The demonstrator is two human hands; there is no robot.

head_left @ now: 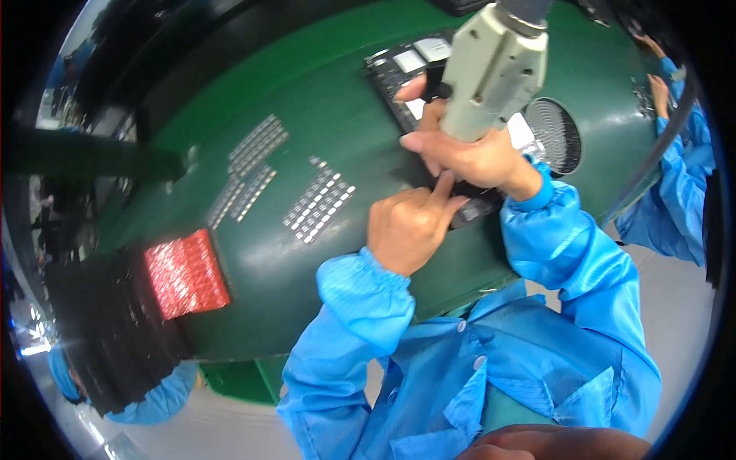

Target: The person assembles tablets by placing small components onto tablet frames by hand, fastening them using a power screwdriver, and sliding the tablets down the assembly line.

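On the green table lies an open dark electronics chassis (389, 70) with pale flat blocks inside, partly hidden by my right hand and the tool. My right hand (479, 157) is wrapped round the lower part of a pale grey power screwdriver (494, 73), which rises toward the top of the view. Its tip is hidden. Just left of it, my left hand (410, 222) touches the near edge of the chassis, index finger and thumb stretched out and apart, the other fingers curled. A round dish (563, 134) with a ridged dark inside stands right of my right wrist.
Sheets of small black-and-white pads (320, 205) and narrower strips (257, 146) lie left of my hands. A red bubble-wrap pouch (188, 274) lies beside a black stack (111, 330). At the right edge another person's blue sleeve (678, 184) reaches to the table (307, 307).
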